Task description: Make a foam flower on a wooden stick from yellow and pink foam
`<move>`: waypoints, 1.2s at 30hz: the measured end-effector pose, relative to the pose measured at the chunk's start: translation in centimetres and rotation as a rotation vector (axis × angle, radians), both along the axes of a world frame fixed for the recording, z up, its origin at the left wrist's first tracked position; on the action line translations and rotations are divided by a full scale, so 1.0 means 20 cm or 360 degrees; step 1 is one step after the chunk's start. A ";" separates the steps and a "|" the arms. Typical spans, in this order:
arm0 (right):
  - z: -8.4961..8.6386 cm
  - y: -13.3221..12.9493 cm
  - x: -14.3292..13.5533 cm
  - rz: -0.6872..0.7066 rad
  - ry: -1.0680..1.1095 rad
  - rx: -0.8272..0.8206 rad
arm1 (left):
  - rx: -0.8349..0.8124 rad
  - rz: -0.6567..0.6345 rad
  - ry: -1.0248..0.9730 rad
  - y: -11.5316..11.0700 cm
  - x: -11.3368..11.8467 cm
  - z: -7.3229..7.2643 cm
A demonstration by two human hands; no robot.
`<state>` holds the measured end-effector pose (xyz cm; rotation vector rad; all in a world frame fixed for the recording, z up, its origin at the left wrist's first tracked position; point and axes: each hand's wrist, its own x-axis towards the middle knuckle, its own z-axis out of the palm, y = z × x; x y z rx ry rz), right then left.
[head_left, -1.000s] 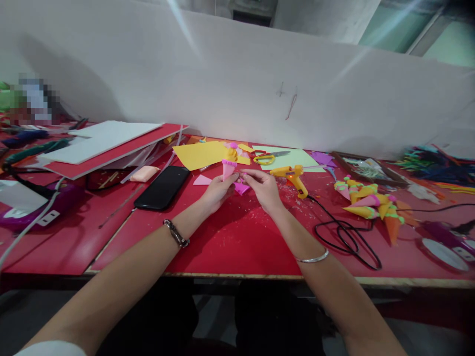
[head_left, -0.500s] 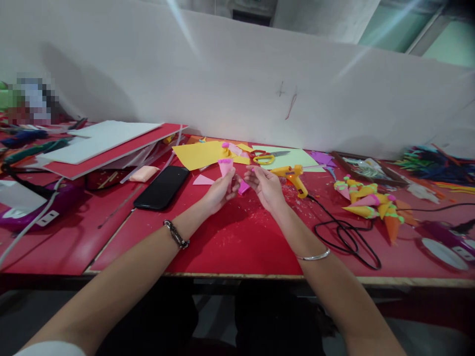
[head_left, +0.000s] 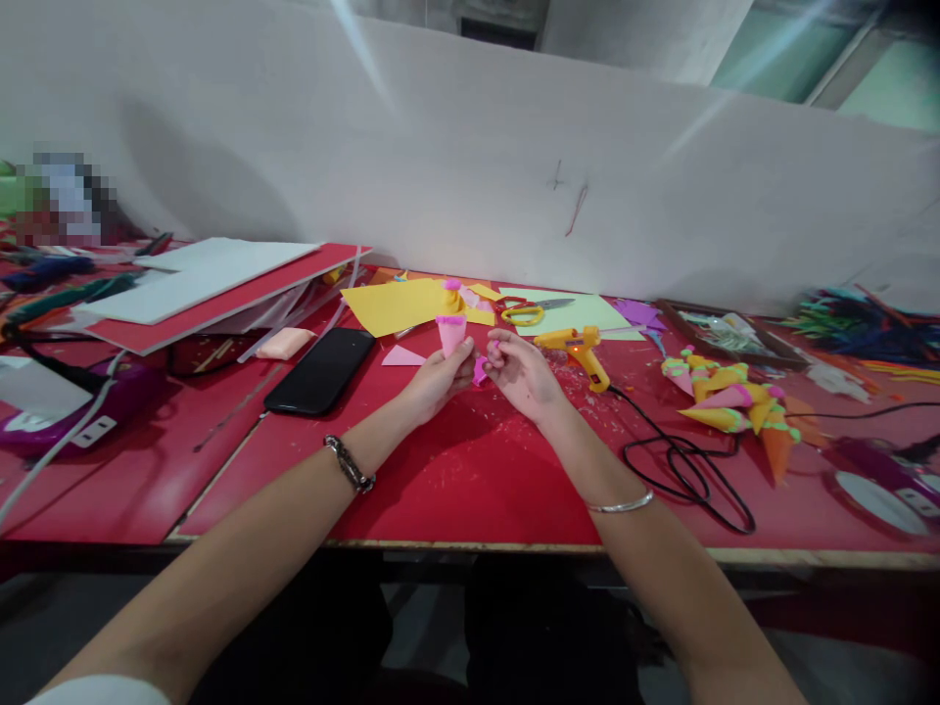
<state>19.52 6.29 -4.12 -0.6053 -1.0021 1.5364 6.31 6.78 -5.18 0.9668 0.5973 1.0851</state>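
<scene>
My left hand (head_left: pixel 441 380) is closed round a small pink paper cone (head_left: pixel 452 339), held with its wide end up. A brighter pink fuzzy trim runs round the cone's rim. Just to the right, my right hand (head_left: pixel 530 380) is pinched, with a tiny pink bit (head_left: pixel 494 343) at its fingertips, too small to name. The two hands are close but apart. Between them, a bright pink piece (head_left: pixel 480 370) lies on the red tabletop, partly hidden by the fingers. A flat pink paper piece (head_left: pixel 402 356) lies left of the cone.
A yellow glue gun (head_left: pixel 577 350) with a black cord lies right of my right hand. Behind are yellow-handled scissors (head_left: pixel 525 315) and yellow paper (head_left: pixel 397 305). A black phone (head_left: pixel 321 372) lies left. Several finished-looking paper cones (head_left: pixel 734 397) are heaped at the right.
The pink cone has shifted slightly right and stands more upright in my left hand. My right hand's fingers have curled in more, and its tiny pink bit has moved slightly left.
</scene>
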 end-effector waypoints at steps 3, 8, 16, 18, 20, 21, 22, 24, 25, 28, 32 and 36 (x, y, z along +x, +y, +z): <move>0.00 0.00 -0.01 0.0004 -0.0038 -0.0033 | 0.0009 0.0096 0.0081 -0.01 0.00 0.00; -0.02 0.00 -0.04 -0.0053 -0.0074 -0.0023 | 0.0033 0.0066 0.0205 -0.01 0.00 0.00; -0.03 0.00 -0.04 -0.0237 -0.0271 0.0197 | 0.0009 0.0037 0.0361 0.00 -0.01 -0.02; -0.03 0.00 -0.03 -0.0274 -0.0398 0.0294 | -0.0006 0.0052 0.0343 0.00 -0.01 -0.01; -0.03 0.00 -0.03 -0.0327 -0.0531 0.0393 | -0.0003 0.0079 0.0336 0.00 -0.01 0.00; -0.02 0.00 -0.03 -0.0359 -0.0581 0.0431 | 0.0006 0.0094 0.0336 0.00 -0.01 0.00; -0.02 0.00 -0.03 -0.0389 -0.0613 0.0459 | 0.0016 0.0104 0.0337 0.00 -0.01 0.00; -0.01 -0.01 -0.03 -0.0429 -0.0629 0.0484 | 0.0031 0.0119 0.0338 0.00 -0.01 0.01; 0.00 -0.01 -0.03 -0.0440 -0.0627 0.0487 | 0.0036 0.0132 0.0337 0.00 -0.01 0.01; 0.00 -0.01 -0.02 -0.0476 -0.0655 0.0483 | 0.0057 0.0167 0.0352 0.00 -0.01 0.01; -0.01 0.00 -0.01 -0.0543 -0.0797 0.0554 | 0.0104 0.0173 0.0338 0.00 -0.01 0.00; -0.03 0.01 0.00 -0.0649 -0.1062 0.0741 | 0.0078 0.0145 0.0266 0.01 -0.01 0.00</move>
